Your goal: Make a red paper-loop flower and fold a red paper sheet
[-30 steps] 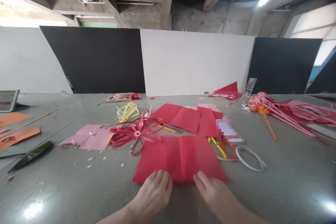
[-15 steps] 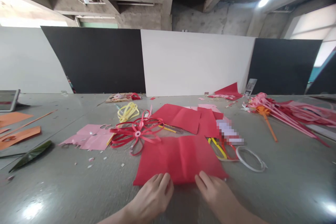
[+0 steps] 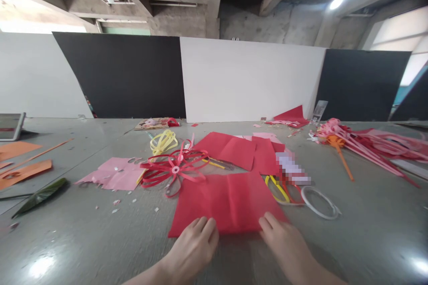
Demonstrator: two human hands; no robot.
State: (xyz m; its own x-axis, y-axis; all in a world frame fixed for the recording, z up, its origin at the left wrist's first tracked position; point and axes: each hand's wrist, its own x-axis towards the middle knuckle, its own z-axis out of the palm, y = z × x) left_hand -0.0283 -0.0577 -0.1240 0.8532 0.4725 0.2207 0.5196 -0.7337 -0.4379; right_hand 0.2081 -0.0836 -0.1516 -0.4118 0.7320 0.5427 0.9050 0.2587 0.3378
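Paper (image 3: 230, 198), red, on table (image 3: 100, 236); left hand (image 3: 198, 241) and right hand (image 3: 282, 241) curl fingers at its near edge, grip indeterminable; edge work apparently underway, remaining sheet seemingly uncut.

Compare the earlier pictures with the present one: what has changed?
The right hand has moved to the right along the near edge of the red sheet, closer to its near right corner. Nothing was visibly taken up or let go. The left hand stays at the near edge; the red strip flower and the white coil lie as before.
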